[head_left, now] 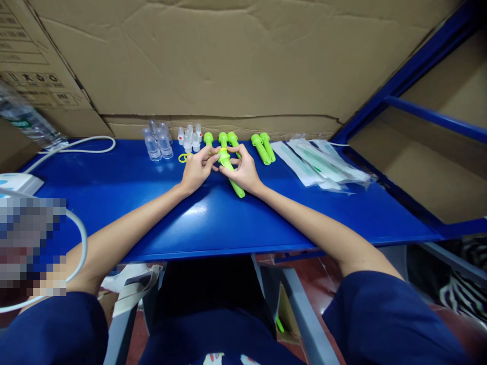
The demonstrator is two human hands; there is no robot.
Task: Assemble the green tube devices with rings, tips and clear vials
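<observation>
While pinched betw. L hand (198, 171) & R hand (246, 172) near yellow ring (222, 149), treat green tube (237, 187) as prob. light, stiff, slick; grip by ring.

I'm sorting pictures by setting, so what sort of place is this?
Probably a workbench for small plastic parts: the blue table bears grouped green tubes and clear plastic pieces, with a cardboard sheet standing behind.
</observation>
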